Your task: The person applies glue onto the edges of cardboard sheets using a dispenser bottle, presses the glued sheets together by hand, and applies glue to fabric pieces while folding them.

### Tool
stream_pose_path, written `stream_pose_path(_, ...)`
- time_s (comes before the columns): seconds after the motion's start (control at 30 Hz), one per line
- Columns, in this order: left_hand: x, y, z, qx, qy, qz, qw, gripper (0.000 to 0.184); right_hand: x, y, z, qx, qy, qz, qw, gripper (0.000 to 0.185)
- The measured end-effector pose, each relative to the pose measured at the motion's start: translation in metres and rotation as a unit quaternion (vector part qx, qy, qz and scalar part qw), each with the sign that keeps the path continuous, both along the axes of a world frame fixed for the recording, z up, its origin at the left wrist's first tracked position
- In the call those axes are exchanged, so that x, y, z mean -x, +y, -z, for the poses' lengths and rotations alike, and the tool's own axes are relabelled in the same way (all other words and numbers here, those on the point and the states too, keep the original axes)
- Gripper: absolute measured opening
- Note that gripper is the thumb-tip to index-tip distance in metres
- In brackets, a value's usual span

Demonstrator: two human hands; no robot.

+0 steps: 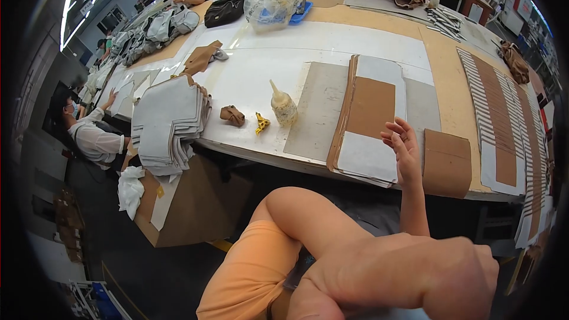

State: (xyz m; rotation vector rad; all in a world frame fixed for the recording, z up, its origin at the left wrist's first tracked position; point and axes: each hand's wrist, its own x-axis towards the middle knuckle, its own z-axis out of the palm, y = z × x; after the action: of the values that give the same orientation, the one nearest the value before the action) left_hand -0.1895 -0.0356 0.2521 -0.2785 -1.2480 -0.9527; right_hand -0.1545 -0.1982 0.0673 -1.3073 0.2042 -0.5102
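Note:
My right hand [406, 148] is raised over the right edge of a stack of brown and white panels [370, 109] at the table's near edge. Its fingers are loosely bent and apart, with nothing visible in them. My left arm, in an orange sleeve [249, 269], bends across the bottom of the view. My left hand [459, 278] is very close to the camera at lower right, its fingers mostly hidden. Right of my right hand lies a brown folded piece [447, 163]. Left of the stack are a glue bottle [284, 106], a yellow patterned scrap [262, 122] and a crumpled brown piece [232, 115].
A thick pile of white-backed pieces [169, 118] overhangs the table's left corner, above a brown box [195, 213]. Striped panels [498, 112] lie at right. A plastic bag [269, 6] and blue tray [301, 15] sit farther back. A masked co-worker [98, 136] works at left.

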Motion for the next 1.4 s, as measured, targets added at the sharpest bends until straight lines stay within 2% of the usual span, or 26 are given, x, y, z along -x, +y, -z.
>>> stream_pose_path(0.57,0.001,-0.021,0.005,-0.008,-0.014,0.016,1.0,0.06,0.03,-0.028,0.011,-0.056,-0.013,0.063,0.996,0.038)
stream_pose_path(1.4,0.032,-0.042,0.004,-0.012,-0.043,0.073,0.996,0.058,0.079,-0.047,0.016,-0.061,-0.041,0.121,0.99,0.033)
